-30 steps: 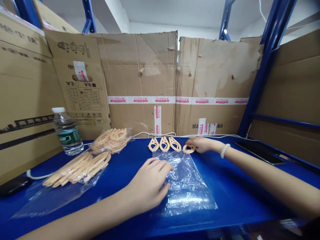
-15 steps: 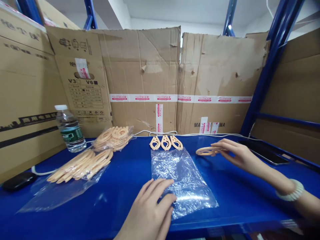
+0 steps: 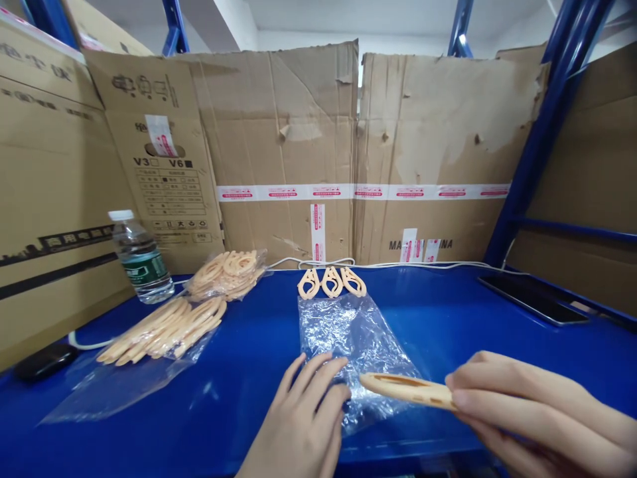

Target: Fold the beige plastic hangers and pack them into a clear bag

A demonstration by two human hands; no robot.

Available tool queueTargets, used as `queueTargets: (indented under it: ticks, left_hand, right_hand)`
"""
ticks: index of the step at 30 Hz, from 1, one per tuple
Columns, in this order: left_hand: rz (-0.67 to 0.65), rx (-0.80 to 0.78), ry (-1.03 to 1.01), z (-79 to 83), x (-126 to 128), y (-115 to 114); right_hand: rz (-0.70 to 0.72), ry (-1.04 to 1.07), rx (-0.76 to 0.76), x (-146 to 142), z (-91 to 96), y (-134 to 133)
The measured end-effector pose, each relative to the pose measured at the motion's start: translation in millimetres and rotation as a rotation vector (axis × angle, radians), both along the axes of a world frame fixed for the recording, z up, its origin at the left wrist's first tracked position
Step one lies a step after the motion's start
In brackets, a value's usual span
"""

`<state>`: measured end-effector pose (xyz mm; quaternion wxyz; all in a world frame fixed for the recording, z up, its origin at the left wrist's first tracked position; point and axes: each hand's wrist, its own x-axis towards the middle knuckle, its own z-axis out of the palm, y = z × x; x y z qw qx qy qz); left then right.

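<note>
Because the right hand (image 3: 532, 410) pinches one end of the tan loop (image 3: 423, 395) partly over the clear bag (image 3: 331, 328), it could slip; with fingers apart on the left hand (image 3: 301, 423), the bag might slide.

On the counter (image 3: 259, 352) before me, three folding hangers (image 3: 326, 282) lie just behind the plastic bag (image 3: 328, 325). The water bottle (image 3: 142, 267) stands at my left, the phone (image 3: 535, 301) lies at my right.
</note>
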<state>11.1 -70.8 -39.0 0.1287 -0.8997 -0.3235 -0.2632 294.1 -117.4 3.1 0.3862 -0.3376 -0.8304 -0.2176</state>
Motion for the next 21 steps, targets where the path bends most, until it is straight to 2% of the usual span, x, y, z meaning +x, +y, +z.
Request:
queueTargets:
  ticks: [7, 12, 15, 17, 19, 21]
  left_hand:
    - [-0.013, 0.180, 0.092, 1.2, 2, 4]
    - [0.014, 0.186, 0.065, 0.8, 3, 3]
    - [0.045, 0.171, 0.061, -0.6, 2, 2]
    - [0.058, 0.176, 0.054, -1.5, 1, 1]
    - [0.062, 0.189, 0.029, -2.6, 2, 1]
    - [0.067, 0.191, -0.012, -3.9, 3, 0]
  right_hand:
    - [0.059, -0.036, -0.003, -12, -2.2, 2]
    - [0.122, -0.115, -0.008, -13, -1.4, 5]
    - [0.142, -0.111, -0.003, -16, 4.9, 7]
    - [0.208, -0.193, 0.007, -23, 11.5, 10]
    - [0.267, -0.228, 0.044, -31, 17.4, 13]
    - [0.290, -0.175, 0.107, -40, 21.1, 17]
